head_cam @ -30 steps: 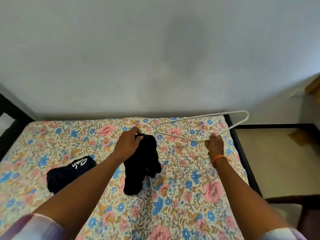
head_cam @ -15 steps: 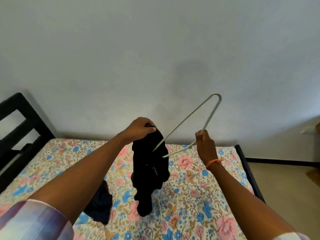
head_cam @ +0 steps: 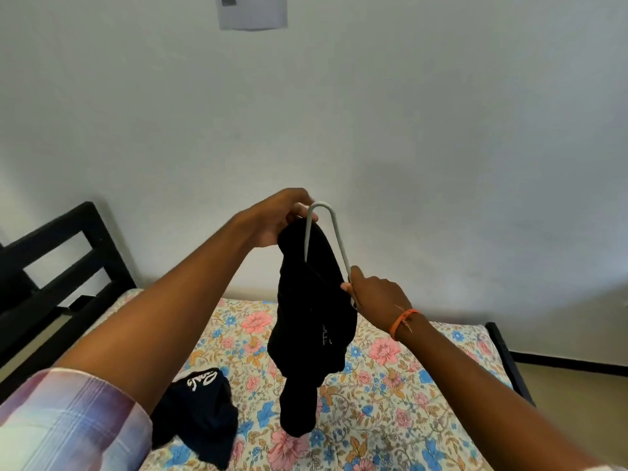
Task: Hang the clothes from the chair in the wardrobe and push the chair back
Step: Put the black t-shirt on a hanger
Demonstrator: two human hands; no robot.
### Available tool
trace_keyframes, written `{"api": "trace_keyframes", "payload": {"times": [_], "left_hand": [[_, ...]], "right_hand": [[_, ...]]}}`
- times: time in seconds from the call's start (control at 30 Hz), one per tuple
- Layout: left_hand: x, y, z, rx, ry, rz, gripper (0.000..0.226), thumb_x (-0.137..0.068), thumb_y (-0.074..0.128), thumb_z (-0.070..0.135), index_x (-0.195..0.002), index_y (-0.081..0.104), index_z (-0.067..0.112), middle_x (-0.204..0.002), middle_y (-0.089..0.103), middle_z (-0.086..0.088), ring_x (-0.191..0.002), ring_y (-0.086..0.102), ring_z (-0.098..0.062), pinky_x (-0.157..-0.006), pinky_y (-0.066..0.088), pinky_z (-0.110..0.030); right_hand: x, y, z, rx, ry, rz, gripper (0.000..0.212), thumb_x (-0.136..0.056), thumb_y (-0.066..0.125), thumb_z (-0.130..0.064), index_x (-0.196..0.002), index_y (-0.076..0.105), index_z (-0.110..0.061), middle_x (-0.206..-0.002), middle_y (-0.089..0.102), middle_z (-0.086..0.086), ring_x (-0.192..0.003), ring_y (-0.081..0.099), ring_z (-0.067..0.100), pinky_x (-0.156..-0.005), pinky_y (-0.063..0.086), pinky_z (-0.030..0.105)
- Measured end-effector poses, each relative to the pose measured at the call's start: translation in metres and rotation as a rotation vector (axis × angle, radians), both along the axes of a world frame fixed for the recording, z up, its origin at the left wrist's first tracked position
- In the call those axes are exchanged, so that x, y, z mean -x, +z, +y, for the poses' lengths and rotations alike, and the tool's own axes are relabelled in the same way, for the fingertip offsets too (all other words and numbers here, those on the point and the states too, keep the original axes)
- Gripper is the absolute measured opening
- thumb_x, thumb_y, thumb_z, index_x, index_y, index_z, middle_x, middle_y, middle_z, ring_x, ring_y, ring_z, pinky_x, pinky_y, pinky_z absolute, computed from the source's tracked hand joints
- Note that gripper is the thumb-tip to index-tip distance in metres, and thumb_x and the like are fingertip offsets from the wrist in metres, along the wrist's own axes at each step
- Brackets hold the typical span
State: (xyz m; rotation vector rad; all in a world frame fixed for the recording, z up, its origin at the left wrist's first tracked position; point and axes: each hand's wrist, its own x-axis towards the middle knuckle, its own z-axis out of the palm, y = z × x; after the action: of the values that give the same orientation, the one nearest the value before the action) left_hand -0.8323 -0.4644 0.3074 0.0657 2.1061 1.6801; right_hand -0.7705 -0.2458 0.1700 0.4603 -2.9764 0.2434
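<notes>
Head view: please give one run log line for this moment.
left hand holds black garment | right hand holds white hanger | hanger entering garment

White script logo on dark garment (head_cam: 200, 382) lying on bed — illegible; no other text readable.

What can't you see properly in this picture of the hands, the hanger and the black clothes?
All in the head view:
- Hanger: its hook and lower part are hidden behind the right hand and the black garment.
- Black garment: bunched, so its type cannot be told.
- Left hand: its fingertips are tucked behind the cloth.
- Dark garment on the bed: partly covered by the left arm; its white lettering is unreadable.
- Wardrobe and chair: not in view.
</notes>
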Motion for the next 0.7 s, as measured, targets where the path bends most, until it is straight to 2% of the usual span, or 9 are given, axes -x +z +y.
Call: {"api": "trace_keyframes", "payload": {"times": [0.07,0.13,0.2,0.27,0.37,0.5,0.6,0.67,0.7], "left_hand": [[-0.001,0.005,-0.005,0.076,-0.033,0.065,0.053,-0.083,0.071,0.050,-0.100,0.067,0.000,-0.080,0.061,-0.005,-0.068,0.060,-0.018,-0.061,0.049,-0.029],[-0.002,0.008,-0.008,0.155,-0.072,0.175,0.052,-0.076,0.082,0.041,-0.094,0.067,-0.006,-0.083,0.066,-0.013,-0.071,0.065,-0.023,-0.065,0.053,-0.031],[-0.001,0.009,-0.012,0.202,-0.099,0.225,0.050,-0.073,0.086,0.029,-0.098,0.068,-0.011,-0.089,0.067,-0.022,-0.075,0.066,-0.029,-0.070,0.053,-0.036],[-0.003,0.012,-0.016,0.188,-0.117,0.173,0.051,-0.076,0.083,0.031,-0.100,0.067,-0.011,-0.090,0.066,-0.021,-0.076,0.066,-0.030,-0.069,0.053,-0.036],[-0.005,0.014,-0.019,0.147,-0.130,0.017,0.039,-0.085,0.074,0.039,-0.096,0.070,0.002,-0.083,0.067,-0.010,-0.074,0.065,-0.025,-0.070,0.054,-0.036],[-0.010,0.007,-0.016,0.228,-0.062,-0.010,0.023,-0.087,0.072,0.013,-0.105,0.069,-0.001,-0.083,0.066,-0.010,-0.078,0.065,-0.026,-0.085,0.056,-0.042],[-0.015,0.000,-0.008,0.436,-0.109,0.185,0.020,-0.081,0.071,-0.007,-0.099,0.073,0.000,-0.076,0.067,-0.007,-0.078,0.065,-0.024,-0.075,0.058,-0.034],[-0.018,-0.009,0.001,0.675,-0.192,0.382,0.021,-0.078,0.073,-0.003,-0.094,0.077,0.010,-0.080,0.067,-0.004,-0.080,0.064,-0.020,-0.069,0.055,-0.030],[-0.020,-0.016,0.007,0.794,-0.211,0.489,0.022,-0.078,0.073,0.002,-0.095,0.076,0.015,-0.089,0.067,-0.003,-0.085,0.064,-0.020,-0.071,0.055,-0.030]], "right_hand": [[-0.002,0.005,-0.006,-0.009,0.015,-0.031,0.026,-0.105,0.033,-0.042,-0.106,0.039,-0.017,-0.082,0.065,0.010,-0.065,0.061,0.031,-0.061,0.050,0.039],[-0.004,0.009,-0.012,-0.011,0.029,-0.070,0.026,-0.105,0.034,-0.041,-0.108,0.040,-0.015,-0.086,0.065,0.011,-0.069,0.062,0.032,-0.066,0.054,0.042],[-0.007,0.012,-0.016,-0.010,0.044,-0.109,0.027,-0.105,0.035,-0.039,-0.109,0.040,-0.013,-0.088,0.065,0.013,-0.071,0.062,0.033,-0.070,0.055,0.046],[-0.010,0.012,-0.018,-0.036,0.050,-0.117,0.025,-0.105,0.035,-0.038,-0.107,0.039,-0.013,-0.088,0.064,0.014,-0.071,0.061,0.033,-0.068,0.054,0.045],[-0.015,0.011,-0.018,-0.095,0.042,-0.110,0.023,-0.106,0.036,-0.037,-0.109,0.039,-0.014,-0.088,0.064,0.012,-0.069,0.060,0.031,-0.065,0.051,0.041],[-0.022,0.004,-0.016,-0.193,0.040,-0.133,0.023,-0.106,0.034,-0.035,-0.113,0.039,-0.014,-0.083,0.059,0.009,-0.065,0.053,0.028,-0.061,0.046,0.038],[-0.030,0.001,-0.015,-0.311,0.043,-0.133,0.018,-0.103,0.040,-0.024,-0.117,0.041,-0.013,-0.088,0.059,0.011,-0.065,0.048,0.029,-0.060,0.041,0.034],[-0.032,0.001,-0.014,-0.359,0.029,-0.126,0.017,-0.101,0.043,-0.019,-0.117,0.044,-0.013,-0.094,0.062,0.012,-0.067,0.049,0.029,-0.060,0.041,0.033],[-0.032,0.003,-0.013,-0.371,0.016,-0.127,0.017,-0.100,0.044,-0.016,-0.117,0.047,-0.012,-0.097,0.062,0.012,-0.068,0.051,0.029,-0.061,0.042,0.033]]}}
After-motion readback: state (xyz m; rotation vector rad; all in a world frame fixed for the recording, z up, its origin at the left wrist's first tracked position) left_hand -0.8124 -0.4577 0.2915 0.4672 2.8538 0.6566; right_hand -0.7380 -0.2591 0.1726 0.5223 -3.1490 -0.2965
